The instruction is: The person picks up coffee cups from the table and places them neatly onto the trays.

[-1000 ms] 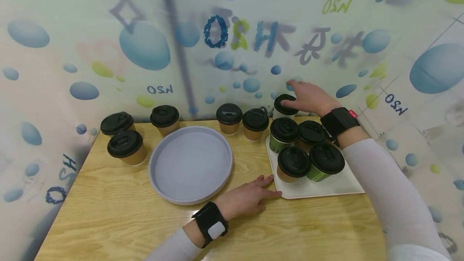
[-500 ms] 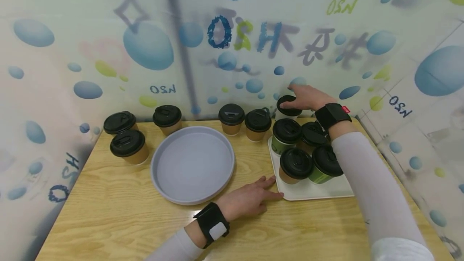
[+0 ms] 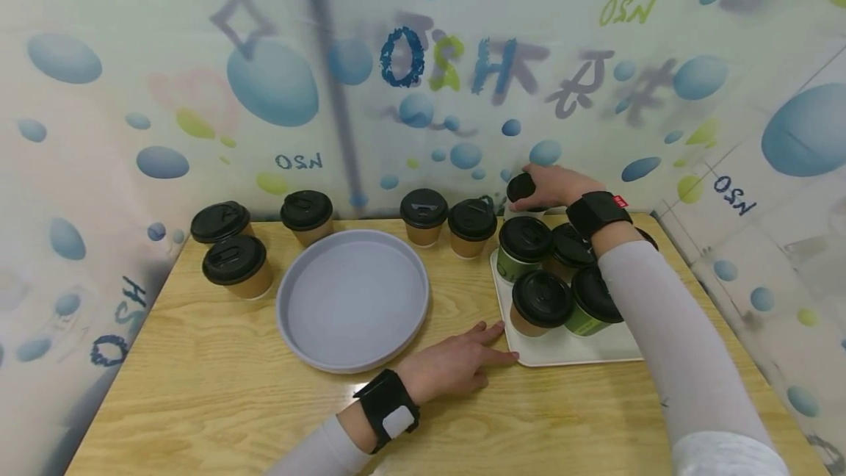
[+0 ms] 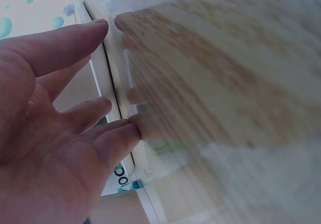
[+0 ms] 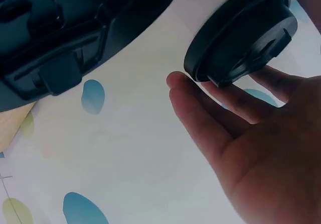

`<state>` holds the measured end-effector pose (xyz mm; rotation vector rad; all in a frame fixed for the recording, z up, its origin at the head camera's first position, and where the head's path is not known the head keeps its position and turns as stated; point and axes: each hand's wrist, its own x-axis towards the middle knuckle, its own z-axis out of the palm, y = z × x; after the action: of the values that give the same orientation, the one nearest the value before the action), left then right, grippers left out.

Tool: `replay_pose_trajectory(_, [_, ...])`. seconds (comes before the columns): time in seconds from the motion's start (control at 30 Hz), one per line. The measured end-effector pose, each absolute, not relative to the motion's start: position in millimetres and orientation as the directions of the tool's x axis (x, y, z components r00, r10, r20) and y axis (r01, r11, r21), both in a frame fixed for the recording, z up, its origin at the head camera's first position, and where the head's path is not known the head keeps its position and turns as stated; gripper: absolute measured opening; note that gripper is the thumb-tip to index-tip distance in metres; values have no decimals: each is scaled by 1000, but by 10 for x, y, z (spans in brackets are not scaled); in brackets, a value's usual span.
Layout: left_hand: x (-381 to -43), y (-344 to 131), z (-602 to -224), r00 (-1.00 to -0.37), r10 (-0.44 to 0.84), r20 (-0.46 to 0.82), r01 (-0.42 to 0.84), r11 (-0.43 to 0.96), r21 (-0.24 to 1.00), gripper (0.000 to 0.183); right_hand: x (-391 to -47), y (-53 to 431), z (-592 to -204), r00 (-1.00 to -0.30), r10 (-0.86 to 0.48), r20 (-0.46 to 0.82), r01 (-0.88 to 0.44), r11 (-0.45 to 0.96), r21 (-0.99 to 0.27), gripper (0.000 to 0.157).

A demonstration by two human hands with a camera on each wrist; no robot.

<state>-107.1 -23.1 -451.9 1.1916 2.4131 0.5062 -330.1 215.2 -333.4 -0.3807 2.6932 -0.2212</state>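
At the back, my right hand (image 3: pixel 560 187) is around a white paper cup (image 3: pixel 522 214) with a black lid. In the right wrist view, its fingers (image 5: pixel 230 108) lie along the rim of the black lid (image 5: pixel 246 38), with the thumb on the opposite side. My left hand (image 3: pixel 449 364) rests on the table with fingers spread, two fingertips touching the left edge of the white tray (image 3: pixel 562 353). On that tray several lidded cups stand close together, among them a green cup (image 3: pixel 518 268) and a brown cup (image 3: pixel 529 324). My right forearm partly hides others.
A round grey tray (image 3: pixel 353 300) lies left of my left hand. Lidded brown cups stand along the back: a pair at left with one front cup (image 3: pixel 247 281), one cup (image 3: pixel 311 232) behind the round tray, and two by the wall, including one cup (image 3: pixel 423 230). A patterned wall (image 3: pixel 264 167) closes the back.
My right hand has come down and closed in around the white cup's lid, its forearm shifting left over the tray. My left hand has stayed on the tray edge.
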Motion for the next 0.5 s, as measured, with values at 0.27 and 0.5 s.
replay_pose_trajectory(0.27, [-1071,-212,-4523,-562,803,-199,657,579,483,59,-3311,2204,-3360,-879,-321,-354,-261,943,-207,94])
replay_pose_trajectory(0.5, [-1077,-208,-4520,-563,804,-191,659,576,483,59,-3200,2264,-3140,-904,-338,-262,-295,937,-189,97])
